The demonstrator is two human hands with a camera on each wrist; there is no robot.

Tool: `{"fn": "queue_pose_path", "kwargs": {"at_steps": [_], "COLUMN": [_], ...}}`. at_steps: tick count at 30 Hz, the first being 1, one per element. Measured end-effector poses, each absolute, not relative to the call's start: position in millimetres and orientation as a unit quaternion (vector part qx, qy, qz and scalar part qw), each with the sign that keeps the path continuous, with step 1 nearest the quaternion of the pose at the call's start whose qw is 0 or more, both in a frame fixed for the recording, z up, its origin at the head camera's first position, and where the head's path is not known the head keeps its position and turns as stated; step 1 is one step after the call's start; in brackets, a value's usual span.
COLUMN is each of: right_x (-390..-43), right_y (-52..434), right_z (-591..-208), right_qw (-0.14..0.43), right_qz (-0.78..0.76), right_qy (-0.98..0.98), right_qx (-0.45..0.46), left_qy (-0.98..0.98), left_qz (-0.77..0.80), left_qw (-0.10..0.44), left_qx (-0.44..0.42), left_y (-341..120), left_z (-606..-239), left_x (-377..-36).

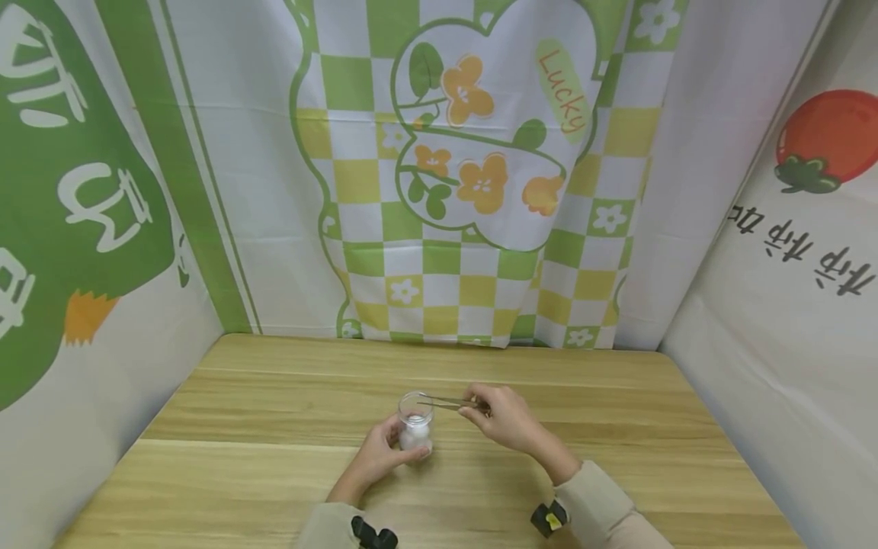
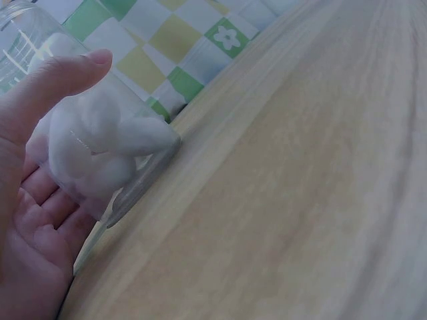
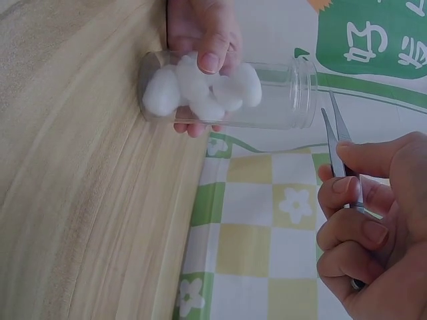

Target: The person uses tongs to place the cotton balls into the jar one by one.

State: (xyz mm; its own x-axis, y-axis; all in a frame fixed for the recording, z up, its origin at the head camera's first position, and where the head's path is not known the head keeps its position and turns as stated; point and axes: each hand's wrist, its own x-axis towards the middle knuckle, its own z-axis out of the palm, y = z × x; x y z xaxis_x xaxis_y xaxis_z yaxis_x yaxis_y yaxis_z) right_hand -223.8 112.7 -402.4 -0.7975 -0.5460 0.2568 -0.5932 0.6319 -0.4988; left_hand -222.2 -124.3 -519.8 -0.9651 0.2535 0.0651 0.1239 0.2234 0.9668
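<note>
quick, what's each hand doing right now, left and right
Left hand: grips the jar of cotton balls, standing on the table.
Right hand: pinches tweezers, tips at the jar's mouth.

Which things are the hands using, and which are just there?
In use:
- left hand, holding the clear jar
- cotton balls inside the jar
- right hand, pinching metal tweezers with tips by the jar's mouth

Just there:
- wooden table, under the jar
- checked flower cloth behind
- tomato picture on the side wall
</note>
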Motion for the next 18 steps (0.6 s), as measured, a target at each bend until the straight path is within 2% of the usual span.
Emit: {"fn": "queue_pose_path", "kwargs": {"at_steps": [18], "right_x": [-222], "right_y": [123], "right_z": [-417], "right_qw": [0.027], "right_qz": [0.374], "right_qy": [-0.887], "right_qx": [0.269], "left_qy": [0.781], "left_qz": [0.612], "left_qw": [0.046], "left_qx": [0.121], "left_y": [-124], "left_z": [-521], "left_x": [-223]}}
